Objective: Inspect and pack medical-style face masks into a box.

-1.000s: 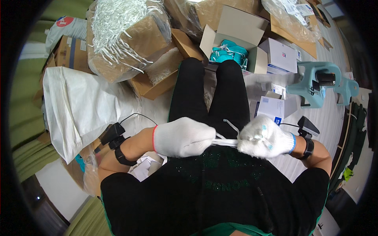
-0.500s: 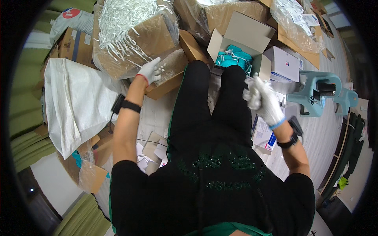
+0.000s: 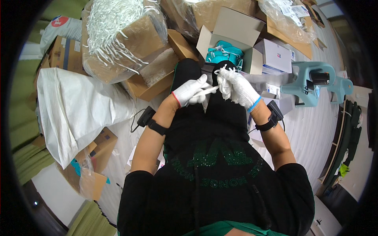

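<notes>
Carton (image 3: 130, 43) full of white strips (image 3: 112, 19)

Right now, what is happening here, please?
A seated person in dark clothes works over their lap with both hands in white gloves. The left hand and the right hand together hold a small bundle of white strips, with one strip stretched between them. To the person's left stands a cardboard box full of white strips wrapped in clear plastic. Ahead is an open box with teal items, and to the right a teal device stands on the floor.
</notes>
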Action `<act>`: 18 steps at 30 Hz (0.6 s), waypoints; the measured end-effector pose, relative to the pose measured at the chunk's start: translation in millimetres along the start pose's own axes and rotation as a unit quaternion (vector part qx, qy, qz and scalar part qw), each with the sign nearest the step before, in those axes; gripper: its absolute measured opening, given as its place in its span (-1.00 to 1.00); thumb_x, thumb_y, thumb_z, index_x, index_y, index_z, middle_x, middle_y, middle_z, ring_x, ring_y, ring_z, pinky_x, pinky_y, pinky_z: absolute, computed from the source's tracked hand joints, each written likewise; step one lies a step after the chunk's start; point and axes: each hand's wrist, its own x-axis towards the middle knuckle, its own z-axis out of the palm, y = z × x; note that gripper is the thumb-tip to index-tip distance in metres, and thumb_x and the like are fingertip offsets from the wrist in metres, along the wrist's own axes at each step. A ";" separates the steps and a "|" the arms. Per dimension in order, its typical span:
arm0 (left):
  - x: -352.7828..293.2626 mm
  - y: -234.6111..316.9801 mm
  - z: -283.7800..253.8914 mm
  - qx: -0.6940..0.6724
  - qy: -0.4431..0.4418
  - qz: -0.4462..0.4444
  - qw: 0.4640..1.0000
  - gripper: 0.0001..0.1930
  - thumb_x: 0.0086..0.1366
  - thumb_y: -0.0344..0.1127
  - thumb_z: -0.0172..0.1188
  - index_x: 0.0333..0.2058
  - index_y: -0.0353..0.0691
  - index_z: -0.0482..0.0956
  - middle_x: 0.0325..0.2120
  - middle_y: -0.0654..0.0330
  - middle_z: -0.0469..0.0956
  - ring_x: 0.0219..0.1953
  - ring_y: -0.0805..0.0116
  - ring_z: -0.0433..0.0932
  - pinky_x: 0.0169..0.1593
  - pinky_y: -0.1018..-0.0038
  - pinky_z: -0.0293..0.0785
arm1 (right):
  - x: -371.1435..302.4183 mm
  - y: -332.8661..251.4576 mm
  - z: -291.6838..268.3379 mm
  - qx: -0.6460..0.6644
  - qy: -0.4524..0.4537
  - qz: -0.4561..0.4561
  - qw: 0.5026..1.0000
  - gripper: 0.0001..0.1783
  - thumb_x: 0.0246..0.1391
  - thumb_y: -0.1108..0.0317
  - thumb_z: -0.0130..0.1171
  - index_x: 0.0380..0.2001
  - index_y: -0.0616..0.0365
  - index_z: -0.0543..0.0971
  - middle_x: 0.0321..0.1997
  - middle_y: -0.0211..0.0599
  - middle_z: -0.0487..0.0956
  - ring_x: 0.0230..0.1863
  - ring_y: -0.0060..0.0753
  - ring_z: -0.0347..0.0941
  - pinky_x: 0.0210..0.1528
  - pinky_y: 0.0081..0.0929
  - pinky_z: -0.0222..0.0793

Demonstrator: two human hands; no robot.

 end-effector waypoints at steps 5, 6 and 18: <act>30.7 -14.2 25.0 0.145 0.274 0.336 0.889 -0.61 0.33 -0.22 0.18 0.04 -0.32 0.45 -0.22 0.19 0.50 -0.25 0.43 0.50 -0.15 0.55 0.45 | 12.4 22.8 4.4 0.217 -0.173 0.036 0.960 -0.43 0.25 -0.18 0.00 -0.13 0.18 0.50 -0.27 -0.19 0.62 -0.28 -0.27 0.58 -0.28 -0.34 0.55; 23.5 -3.0 41.6 0.342 0.341 0.311 0.818 -0.61 0.31 -0.22 0.21 0.03 -0.29 0.46 -0.17 0.14 0.48 -0.19 0.38 0.51 -0.08 0.52 0.46 | 9.5 19.5 8.2 0.320 -0.258 0.039 0.911 -0.33 0.24 -0.24 -0.05 -0.02 0.23 0.47 -0.06 -0.05 0.59 -0.07 -0.09 0.55 0.06 -0.18 0.49; 79.8 -78.6 -5.3 -0.040 0.447 0.319 0.835 -0.86 0.36 -0.39 0.01 -0.38 -0.20 0.51 -0.49 0.15 0.51 -0.42 0.24 0.52 -0.32 0.37 0.48 | -20.9 38.4 49.9 0.815 0.063 0.315 -0.482 -0.18 0.27 -0.34 -0.26 0.30 0.10 0.28 0.24 -0.26 0.43 0.24 -0.25 0.33 0.28 -0.19 0.19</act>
